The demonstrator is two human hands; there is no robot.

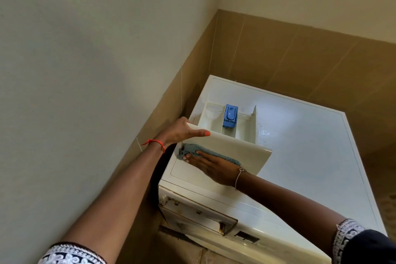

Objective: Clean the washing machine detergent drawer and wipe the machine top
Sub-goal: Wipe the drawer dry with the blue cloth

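Observation:
The white detergent drawer (231,141) lies out of the machine on the washing machine top (310,148), with a blue insert (230,116) in its middle compartment. My left hand (182,133) grips the left end of the drawer's front panel. My right hand (214,167) lies flat on a blue-grey cloth (190,149), pressing it against the drawer's front panel. Most of the cloth is hidden under my fingers.
The empty drawer slot (205,221) gapes on the machine's front, with rust marks at its right end. A plain wall (85,70) runs close along the machine's left side. Brown tiles (300,60) cover the wall behind. The machine top's right part shows a faint wet sheen.

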